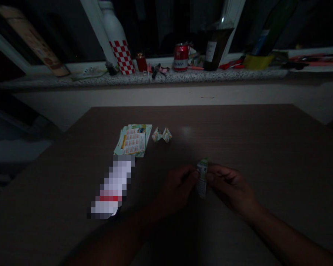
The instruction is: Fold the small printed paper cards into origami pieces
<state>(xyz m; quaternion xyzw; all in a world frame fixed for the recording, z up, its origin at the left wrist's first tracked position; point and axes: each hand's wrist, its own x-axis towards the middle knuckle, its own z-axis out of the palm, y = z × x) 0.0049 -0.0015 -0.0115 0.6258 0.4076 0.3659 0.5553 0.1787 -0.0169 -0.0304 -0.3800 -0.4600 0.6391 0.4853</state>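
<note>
Both hands meet over the brown table (252, 140), pinching a small folded strip of printed paper (202, 177) between them. My left hand (177, 190) grips its left edge with fingers curled. On the right edge my right hand (229, 186) is closed too. The strip stands roughly upright, just above the tabletop. Further back on the table lie two small folded paper shapes (162, 135) and a stack of printed paper sheets (133, 140).
A blurred-out object (112, 188) lies on the table to the left of my hands. A stone window ledge (161, 77) behind holds a checkered white bottle (118, 37), a red can (181, 57), a dark bottle (215, 48) and small clutter. The room is dim.
</note>
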